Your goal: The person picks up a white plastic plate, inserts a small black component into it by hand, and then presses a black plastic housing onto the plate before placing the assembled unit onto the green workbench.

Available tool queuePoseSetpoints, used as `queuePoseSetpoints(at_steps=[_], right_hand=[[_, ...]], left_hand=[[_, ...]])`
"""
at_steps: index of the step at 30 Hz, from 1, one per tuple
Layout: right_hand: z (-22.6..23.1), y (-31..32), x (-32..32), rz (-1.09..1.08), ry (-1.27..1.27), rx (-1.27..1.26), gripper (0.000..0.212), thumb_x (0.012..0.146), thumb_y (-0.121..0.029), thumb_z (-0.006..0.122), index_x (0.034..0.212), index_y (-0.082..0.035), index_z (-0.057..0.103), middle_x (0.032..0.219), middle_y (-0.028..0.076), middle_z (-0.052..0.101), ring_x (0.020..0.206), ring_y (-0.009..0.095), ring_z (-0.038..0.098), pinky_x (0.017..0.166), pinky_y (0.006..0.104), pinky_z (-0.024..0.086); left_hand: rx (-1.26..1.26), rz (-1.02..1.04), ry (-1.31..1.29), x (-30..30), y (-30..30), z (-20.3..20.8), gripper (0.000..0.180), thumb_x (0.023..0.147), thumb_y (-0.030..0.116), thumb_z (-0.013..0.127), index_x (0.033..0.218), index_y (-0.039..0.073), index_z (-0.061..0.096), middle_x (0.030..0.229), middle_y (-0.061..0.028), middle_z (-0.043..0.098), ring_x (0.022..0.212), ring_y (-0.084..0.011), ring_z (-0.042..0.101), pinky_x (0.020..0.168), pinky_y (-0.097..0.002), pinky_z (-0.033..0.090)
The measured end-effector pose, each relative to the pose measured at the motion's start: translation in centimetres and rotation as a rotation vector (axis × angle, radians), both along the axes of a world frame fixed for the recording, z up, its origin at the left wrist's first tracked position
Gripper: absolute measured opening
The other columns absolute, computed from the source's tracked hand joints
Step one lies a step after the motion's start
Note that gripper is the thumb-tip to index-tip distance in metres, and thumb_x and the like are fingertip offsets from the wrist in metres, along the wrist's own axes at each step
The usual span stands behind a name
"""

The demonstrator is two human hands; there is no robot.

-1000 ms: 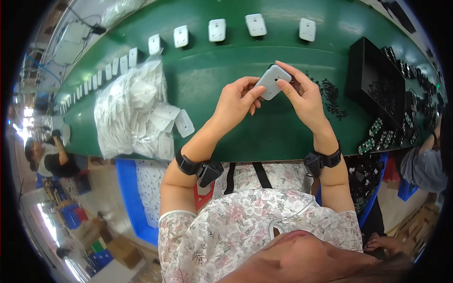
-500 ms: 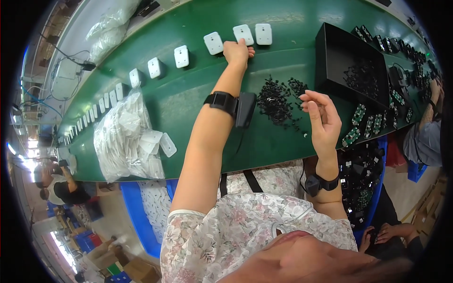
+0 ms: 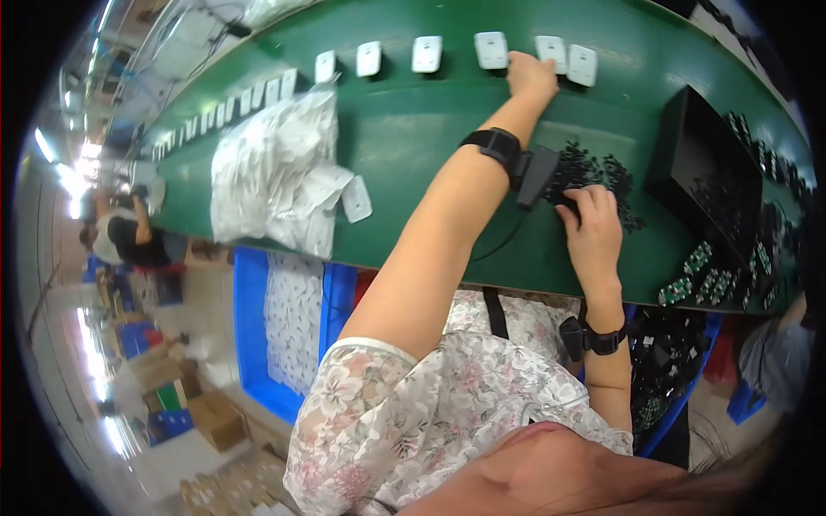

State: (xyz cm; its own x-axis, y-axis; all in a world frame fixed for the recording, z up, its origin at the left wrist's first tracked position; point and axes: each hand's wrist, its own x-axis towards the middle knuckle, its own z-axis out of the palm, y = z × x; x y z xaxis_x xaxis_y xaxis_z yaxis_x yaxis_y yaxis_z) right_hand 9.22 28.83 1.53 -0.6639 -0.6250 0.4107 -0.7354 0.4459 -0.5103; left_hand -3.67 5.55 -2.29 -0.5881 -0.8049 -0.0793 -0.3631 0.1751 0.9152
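Left grip (image 3: 533,79) is out at the far side of the counter (image 3: 413,138), at the near edge of a white case (image 3: 551,53); can't tell whether it's closed on it or only touching, my own fingers hide the contact. Case sits just past my fingertips, between a second white case (image 3: 582,66) close on its right and a third white case (image 3: 491,51) a bit apart on the left. Best handling, I'd say: take it by the side edges, keep it flat, don't drag it into the neighbour, keep finger pressure off the face. Right grip (image 3: 595,225) is part-open, narrow gap between thumb and fingers, at the near edge of the loose black parts (image 3: 615,175); can't see if a small one is in it. Those spread just beyond the fingertips, short of the black box (image 3: 667,159). For that side: tips only, light pinch, single piece from the thin edge of the pile, don't rake. Wrist low, and mind the left forearm's black cuff (image 3: 496,148), it hangs near the pile.
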Motion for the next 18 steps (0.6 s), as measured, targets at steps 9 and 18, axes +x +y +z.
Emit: queuePoseSetpoints(at_steps=[9,18], right_hand=[[0.9,-1.2,-0.2,0.009,0.053,0.054,0.007,0.082,-0.006,0.064,0.086,-0.002,0.059,0.085,0.009,0.055,0.083,0.028,0.055,0.072,0.0379,0.045],[2.5,-3.3,0.7,0.048,-0.062,-0.125,0.004,0.087,-0.003,0.061,0.089,-0.002,0.059,0.079,0.003,0.053,0.061,0.012,0.045,0.057,0.0251,0.038]], left_hand=[[-1.019,-0.464,0.127,20.3,4.3,5.2,0.02,0.079,0.024,0.069,0.084,0.009,0.056,0.08,-0.0077,0.056,0.074,-0.0284,0.058,0.062,-0.0391,0.049],[-0.974,-0.057,-0.718,37.8,-1.9,5.2,0.046,0.075,0.045,0.068,0.091,0.003,0.054,0.082,-0.0092,0.052,0.077,-0.0244,0.056,0.061,-0.0343,0.048]])
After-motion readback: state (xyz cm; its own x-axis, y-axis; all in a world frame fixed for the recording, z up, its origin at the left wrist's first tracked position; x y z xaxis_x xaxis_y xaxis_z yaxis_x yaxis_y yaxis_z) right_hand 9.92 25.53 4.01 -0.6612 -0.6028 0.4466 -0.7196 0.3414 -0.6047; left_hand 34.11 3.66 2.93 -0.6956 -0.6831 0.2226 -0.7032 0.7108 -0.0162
